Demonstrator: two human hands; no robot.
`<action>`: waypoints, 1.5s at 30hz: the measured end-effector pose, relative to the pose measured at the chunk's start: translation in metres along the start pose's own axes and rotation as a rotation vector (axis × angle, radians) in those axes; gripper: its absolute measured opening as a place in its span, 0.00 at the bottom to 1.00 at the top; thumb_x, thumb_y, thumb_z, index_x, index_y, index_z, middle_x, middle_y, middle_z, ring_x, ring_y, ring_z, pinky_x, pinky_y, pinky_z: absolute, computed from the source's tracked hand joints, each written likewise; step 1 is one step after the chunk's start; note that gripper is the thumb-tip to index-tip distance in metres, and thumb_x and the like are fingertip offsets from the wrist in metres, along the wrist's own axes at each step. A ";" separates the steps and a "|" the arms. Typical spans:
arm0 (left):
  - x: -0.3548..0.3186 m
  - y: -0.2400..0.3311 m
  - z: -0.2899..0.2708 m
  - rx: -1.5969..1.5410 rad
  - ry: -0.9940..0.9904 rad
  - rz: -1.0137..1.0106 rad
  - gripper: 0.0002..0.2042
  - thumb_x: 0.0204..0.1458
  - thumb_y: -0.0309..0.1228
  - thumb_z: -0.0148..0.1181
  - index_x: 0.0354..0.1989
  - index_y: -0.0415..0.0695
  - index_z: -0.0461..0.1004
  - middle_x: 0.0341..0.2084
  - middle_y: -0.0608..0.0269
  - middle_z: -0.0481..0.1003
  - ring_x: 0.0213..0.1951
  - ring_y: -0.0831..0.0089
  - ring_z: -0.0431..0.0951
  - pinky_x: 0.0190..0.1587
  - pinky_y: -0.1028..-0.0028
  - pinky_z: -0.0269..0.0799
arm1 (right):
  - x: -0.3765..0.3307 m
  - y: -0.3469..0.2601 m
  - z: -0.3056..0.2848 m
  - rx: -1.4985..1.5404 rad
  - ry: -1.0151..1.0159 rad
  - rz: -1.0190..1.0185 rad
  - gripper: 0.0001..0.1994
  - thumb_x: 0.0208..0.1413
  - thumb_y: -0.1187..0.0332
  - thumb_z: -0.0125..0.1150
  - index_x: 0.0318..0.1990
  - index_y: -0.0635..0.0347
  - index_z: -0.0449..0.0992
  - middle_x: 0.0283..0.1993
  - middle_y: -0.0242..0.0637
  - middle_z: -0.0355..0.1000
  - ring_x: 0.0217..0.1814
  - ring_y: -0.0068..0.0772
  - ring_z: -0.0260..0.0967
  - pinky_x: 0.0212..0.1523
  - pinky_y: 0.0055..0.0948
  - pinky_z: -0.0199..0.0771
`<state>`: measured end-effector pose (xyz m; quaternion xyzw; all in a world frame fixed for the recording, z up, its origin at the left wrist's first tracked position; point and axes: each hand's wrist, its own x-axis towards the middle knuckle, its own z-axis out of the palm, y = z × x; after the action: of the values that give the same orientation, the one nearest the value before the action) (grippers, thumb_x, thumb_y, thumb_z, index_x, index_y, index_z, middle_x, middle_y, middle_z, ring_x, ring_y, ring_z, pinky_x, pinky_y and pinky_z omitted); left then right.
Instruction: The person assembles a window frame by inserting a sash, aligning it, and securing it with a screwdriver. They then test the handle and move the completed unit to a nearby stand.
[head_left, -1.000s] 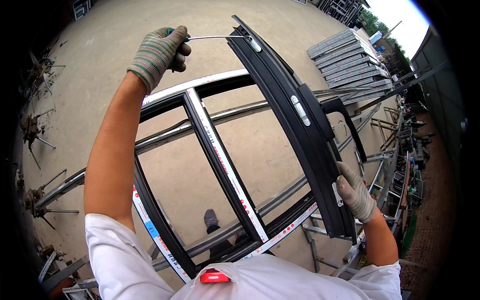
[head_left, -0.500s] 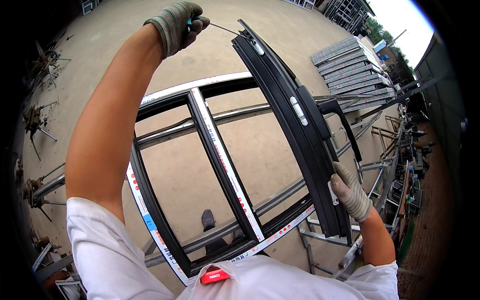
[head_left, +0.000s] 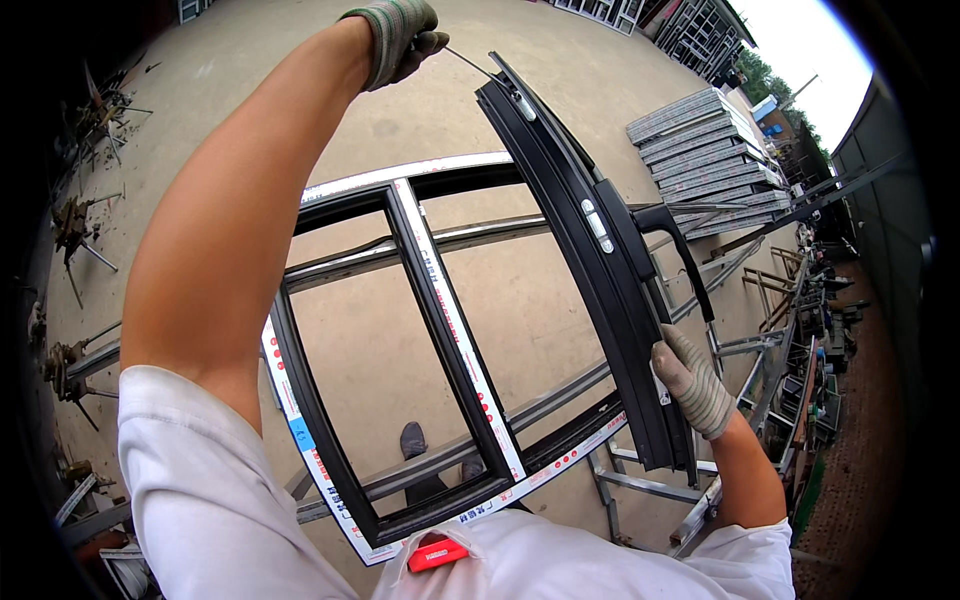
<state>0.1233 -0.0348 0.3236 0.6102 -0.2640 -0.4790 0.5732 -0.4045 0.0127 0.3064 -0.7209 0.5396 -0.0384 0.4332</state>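
Observation:
My gloved left hand [head_left: 402,45] is closed around a screwdriver [head_left: 466,61]; its handle is hidden in the fist. The thin shaft reaches the far end of a black window sash [head_left: 612,310], by a silver fitting [head_left: 524,106]. The sash stands on edge, tilted, over the right side of a larger window frame [head_left: 447,300] covered with white printed film. My right hand [head_left: 697,385], also gloved, grips the sash near its close end, thumb on the near face. A second silver fitting [head_left: 597,225] sits mid-sash, and a black handle [head_left: 682,245] sticks out on the right.
Metal rails [head_left: 560,400] run beneath the frame. To the right stands a metal rack [head_left: 650,487]. Wrapped profiles [head_left: 705,150] are stacked at the far right, with clutter [head_left: 810,350] along the wall. Metal stands [head_left: 72,225] line the left. My shoe [head_left: 413,440] shows through the frame.
My left hand has moved right and slightly up with the screwdriver, closer to the sash's far end. My right hand keeps its grip, and the view has shifted a little.

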 end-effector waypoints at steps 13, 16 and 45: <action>-0.003 0.002 -0.007 -0.054 -0.056 -0.037 0.11 0.64 0.34 0.48 0.28 0.50 0.70 0.12 0.79 0.68 0.12 0.90 0.64 0.13 0.84 0.55 | -0.005 -0.021 0.010 -0.008 0.003 -0.072 0.37 0.59 0.43 0.63 0.57 0.74 0.67 0.40 0.31 0.68 0.44 0.23 0.61 0.49 0.27 0.69; -0.008 0.001 -0.006 0.011 -0.006 -0.016 0.11 0.65 0.37 0.52 0.29 0.49 0.71 0.13 0.77 0.68 0.12 0.89 0.64 0.13 0.83 0.56 | -0.004 -0.021 0.009 0.009 -0.029 -0.070 0.36 0.59 0.44 0.63 0.57 0.73 0.67 0.39 0.30 0.67 0.43 0.21 0.61 0.47 0.25 0.69; -0.030 -0.034 -0.016 0.501 0.072 0.496 0.24 0.64 0.53 0.57 0.32 0.41 0.76 0.15 0.62 0.74 0.12 0.76 0.68 0.14 0.74 0.65 | -0.004 -0.014 0.003 -0.029 -0.034 0.035 0.53 0.57 0.39 0.64 0.71 0.83 0.52 0.59 0.49 0.70 0.62 0.36 0.66 0.67 0.31 0.63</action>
<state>0.1176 0.0050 0.2979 0.6656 -0.4930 -0.2236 0.5137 -0.3938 0.0183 0.3152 -0.7182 0.5450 -0.0109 0.4325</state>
